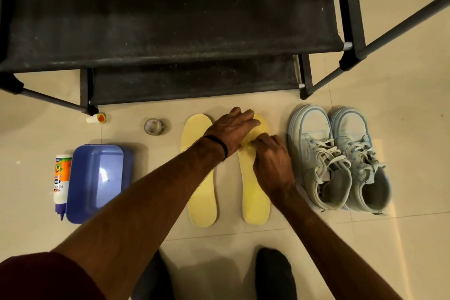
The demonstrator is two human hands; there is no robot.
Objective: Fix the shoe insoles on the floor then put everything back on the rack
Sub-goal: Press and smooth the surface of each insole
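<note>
Head view, left hand (231, 129) flat on right insole (255, 192), right hand (272, 161) curled, pinch unclear

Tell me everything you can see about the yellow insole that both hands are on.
The right-hand insole is pale yellow, looks like soft foam, and lies flat on the tiled floor, toe toward the rack, heel nearest the person. It sits between the other insole and the light blue shoes, apart from both. The left hand rests flat over its toe; the right hand, fingers curled, works at its middle. What the fingers pinch is unclear.
</note>
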